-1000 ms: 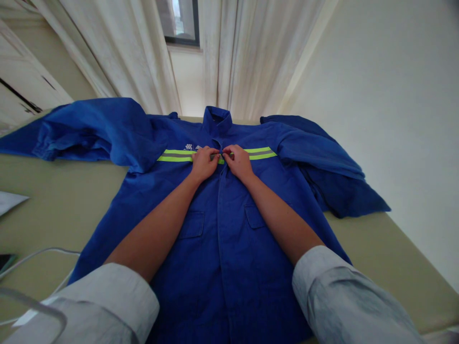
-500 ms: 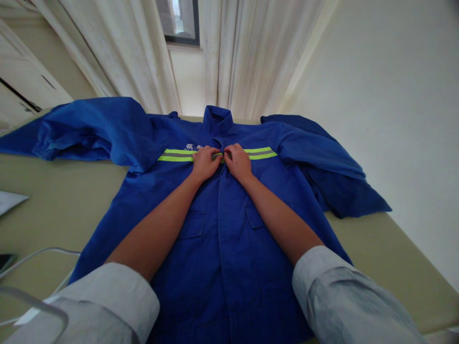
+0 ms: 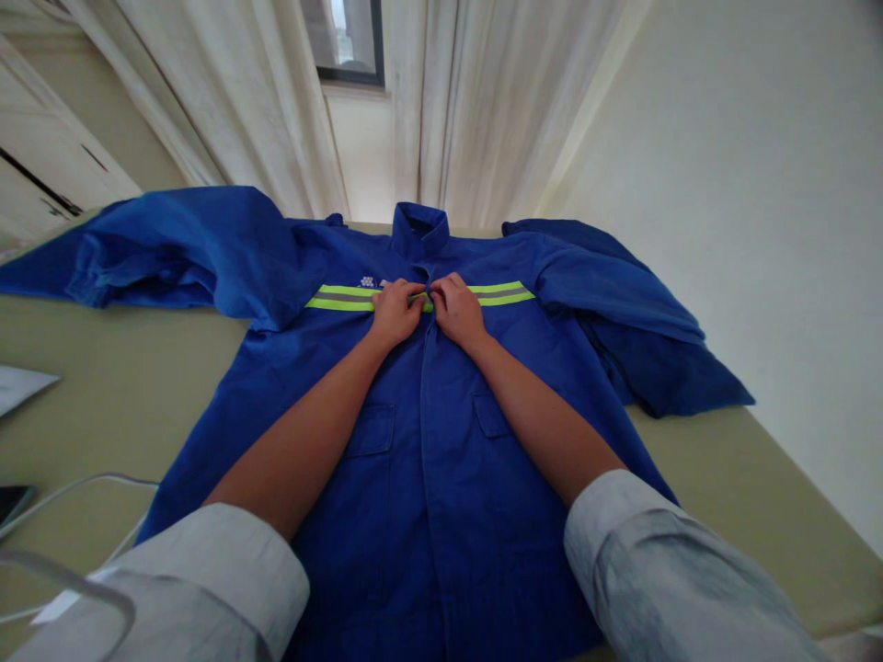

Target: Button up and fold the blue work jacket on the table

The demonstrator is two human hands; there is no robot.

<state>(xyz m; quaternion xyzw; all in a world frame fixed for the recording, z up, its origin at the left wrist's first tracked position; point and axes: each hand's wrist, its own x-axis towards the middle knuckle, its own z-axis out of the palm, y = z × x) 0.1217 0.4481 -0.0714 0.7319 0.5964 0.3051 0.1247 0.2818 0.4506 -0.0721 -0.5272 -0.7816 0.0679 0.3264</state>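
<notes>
A blue work jacket (image 3: 386,515) lies spread out front side up, its collar (image 3: 420,230) away from me and its sleeves out to both sides. Across the chest runs a yellow and grey reflective strip (image 3: 500,294). My left hand (image 3: 396,311) pinches the front placket at that strip, just left of the centre line. Close beside it, my right hand (image 3: 456,311) grips the placket's other side, fingers bent. Whatever lies between the fingertips, such as a button, is too small and covered to make out. Below the hands the placket runs down between two chest pockets.
The jacket rests on a greenish-beige table (image 3: 138,386). At the left are a white paper (image 3: 24,386), a dark phone-like device (image 3: 14,501) and white cables (image 3: 103,478). Behind hang pale curtains (image 3: 483,110) by a window; a white wall (image 3: 773,230) borders the right.
Both hands stay at the chest strip with only small finger shifts. The right fingers have risen slightly at the placket. The jacket lies almost the same.
</notes>
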